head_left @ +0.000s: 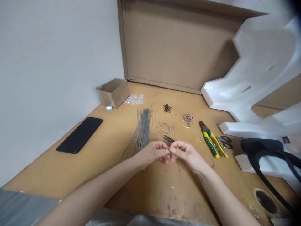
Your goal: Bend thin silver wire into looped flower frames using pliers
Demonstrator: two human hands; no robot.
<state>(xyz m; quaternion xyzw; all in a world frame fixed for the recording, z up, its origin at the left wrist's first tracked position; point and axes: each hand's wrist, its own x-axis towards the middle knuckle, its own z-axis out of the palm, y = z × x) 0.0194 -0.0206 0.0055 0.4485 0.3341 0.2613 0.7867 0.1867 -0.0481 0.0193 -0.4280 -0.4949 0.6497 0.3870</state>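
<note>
My left hand point(157, 153) and my right hand point(187, 154) meet over the middle of the table, fingertips almost touching. Both pinch a thin piece of wire point(169, 151), mostly hidden by the fingers. Dark pointed tool jaws point(168, 138) show just behind my right hand; whether that hand also holds the tool, I cannot tell. A bundle of straight grey wires point(144, 128) lies beyond my left hand. Past the fingertips is a loose cluster of bent wire pieces point(164, 128).
Yellow-green pliers point(213, 139) and scissors point(226, 142) lie at right, near white foam point(265, 69) and a black strap point(261, 153). Small black rings point(167, 108), a wire-like pile point(188, 117), clear beads point(135, 99), a cardboard box point(114, 94) and a phone point(80, 135) lie around.
</note>
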